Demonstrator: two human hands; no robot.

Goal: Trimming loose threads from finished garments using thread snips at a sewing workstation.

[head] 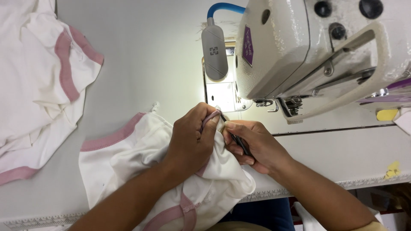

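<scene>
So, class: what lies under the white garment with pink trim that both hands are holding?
The white garment rests on the pale sewing table, whose ruler-marked front edge shows. The left hand and right hand bunch it; the tabletop beneath is covered.

The garment (141,167) in the lower middle of the frame is soft, matt white knit cloth, creased, with bands of ribbed pink trim (113,137). The pile (38,85) at upper left is the same matt white cloth with pink bands. The desk (145,55) is smooth, pale and faintly sheened. The machine (308,47) at upper right has glossy cream enamel, black plastic knobs and bare bright metal parts beneath. The lamp (215,51) at top middle is matt grey plastic on a glossy blue neck.
</scene>
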